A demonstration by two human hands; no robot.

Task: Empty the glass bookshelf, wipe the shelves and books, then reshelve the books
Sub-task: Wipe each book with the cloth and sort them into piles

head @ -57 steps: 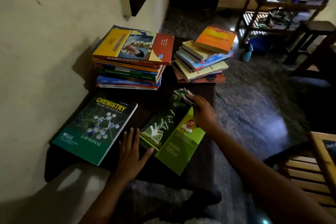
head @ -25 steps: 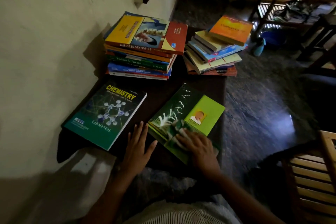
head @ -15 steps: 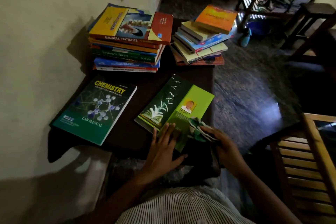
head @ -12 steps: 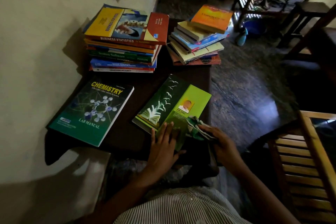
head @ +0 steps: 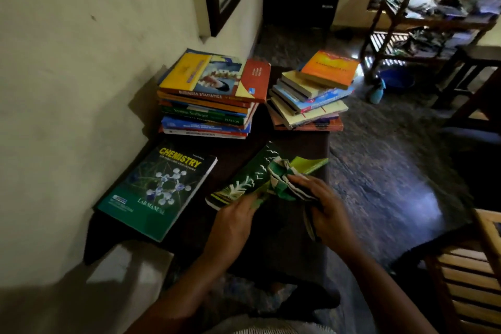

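Green book (head: 244, 183) tilts up near the worktop's (head: 235, 152) right edge, its near end gripped by the left hand (head: 233, 225); the right hand (head: 328, 211) clutches a bunched cloth (head: 282, 182) against its cover.

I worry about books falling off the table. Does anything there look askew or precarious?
The right-hand stack is fanned out unevenly, its orange top book turned off-square, and it sits at the table's right edge. The left-hand stack looks squarer.
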